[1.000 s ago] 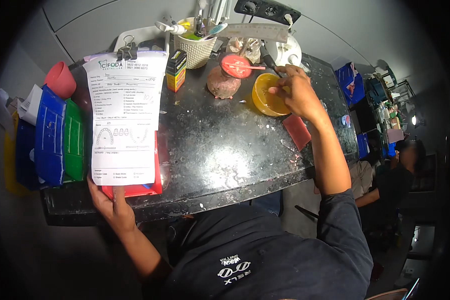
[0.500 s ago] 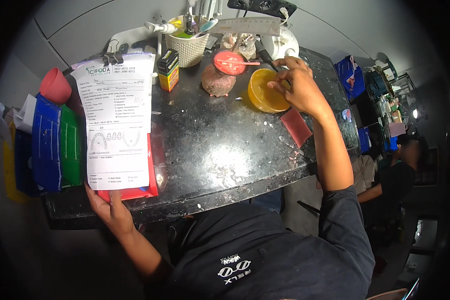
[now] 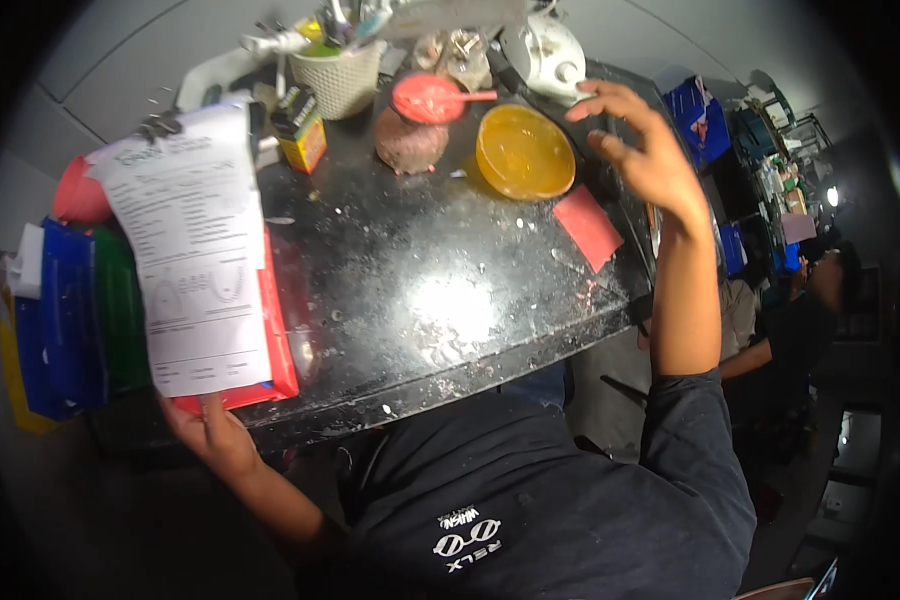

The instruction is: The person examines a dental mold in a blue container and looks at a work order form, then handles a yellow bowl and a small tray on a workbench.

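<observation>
My left hand [image 3: 215, 435] grips the near edge of a red tray [image 3: 282, 345], thumb on top. A white printed form [image 3: 195, 290] lies over that tray, fastened at its far end by a black binder clip [image 3: 160, 127]. My right hand [image 3: 650, 160] hovers with fingers spread and nothing in them, just right of a yellow bowl [image 3: 525, 150]. Nearer than the bowl lies a flat pink sheet [image 3: 588, 228]. Left of the bowl, a round dish of pink material [image 3: 425, 98] with a pink stick across it rests on a rough pinkish lump [image 3: 410, 145].
Blue and green trays [image 3: 65, 320] stand stacked on edge at the left, beside a pink cup [image 3: 76, 192]. A yellow-and-black box [image 3: 300, 132] and a woven basket of tools [image 3: 338, 80] stand at the back. At far right, another person [image 3: 805, 330] sits.
My right hand has moved right, away from over the yellow bowl, and its fingers have spread. The view has shifted, so the table's things sit farther left. My left hand keeps its hold.
</observation>
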### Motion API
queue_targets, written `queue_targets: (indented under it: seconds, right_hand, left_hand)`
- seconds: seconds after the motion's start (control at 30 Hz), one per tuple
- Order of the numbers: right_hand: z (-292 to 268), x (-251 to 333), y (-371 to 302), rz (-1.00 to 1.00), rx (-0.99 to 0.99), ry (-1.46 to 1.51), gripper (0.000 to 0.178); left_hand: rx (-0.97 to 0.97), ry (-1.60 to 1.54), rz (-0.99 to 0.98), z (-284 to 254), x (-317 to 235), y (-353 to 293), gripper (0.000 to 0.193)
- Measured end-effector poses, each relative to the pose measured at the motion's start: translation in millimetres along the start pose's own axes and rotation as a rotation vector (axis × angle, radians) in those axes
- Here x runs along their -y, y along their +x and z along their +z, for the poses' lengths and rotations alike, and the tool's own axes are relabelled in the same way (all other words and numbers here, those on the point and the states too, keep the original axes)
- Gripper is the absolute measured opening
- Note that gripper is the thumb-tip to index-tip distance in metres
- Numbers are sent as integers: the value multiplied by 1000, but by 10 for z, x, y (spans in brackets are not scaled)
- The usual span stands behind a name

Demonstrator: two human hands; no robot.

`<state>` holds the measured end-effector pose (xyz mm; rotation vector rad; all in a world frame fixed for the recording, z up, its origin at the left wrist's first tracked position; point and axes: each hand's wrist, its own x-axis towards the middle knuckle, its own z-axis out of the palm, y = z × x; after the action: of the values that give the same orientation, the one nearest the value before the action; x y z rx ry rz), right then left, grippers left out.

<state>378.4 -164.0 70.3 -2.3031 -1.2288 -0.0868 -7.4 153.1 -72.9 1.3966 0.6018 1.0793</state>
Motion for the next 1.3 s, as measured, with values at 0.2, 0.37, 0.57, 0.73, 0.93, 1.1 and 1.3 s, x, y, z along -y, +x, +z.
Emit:
queue_targets:
  seconds: [0.2,0.37,0.57,0.73,0.93,1.1,1.3]
  right_hand:
    - [-103,-458,-198,309,-132,348,18]
    - [121,-306,-174,291,-236,525,11]
    - [127,-356,-145,308,-203,494,7]
    - [167,-302,-139,212,-164,558,4]
    - [227,-448,-150,170,-229,609,6]
    - [201,-577,-166,165,-239,610,17]
    - [167,-733,-266,272,-52,585,19]
  left_hand:
    - [-19,18,37,-44,13,-16,48]
    - [-18,90,86,-94,-5,-18,49]
    - [2,158,118,-2,-22,43,50]
    - [7,217,125,22,-69,77,51]
    - [34,283,130,146,-95,108,53]
    - [71,321,115,260,-120,183,54]
    - [86,415,130,407,-175,135,58]
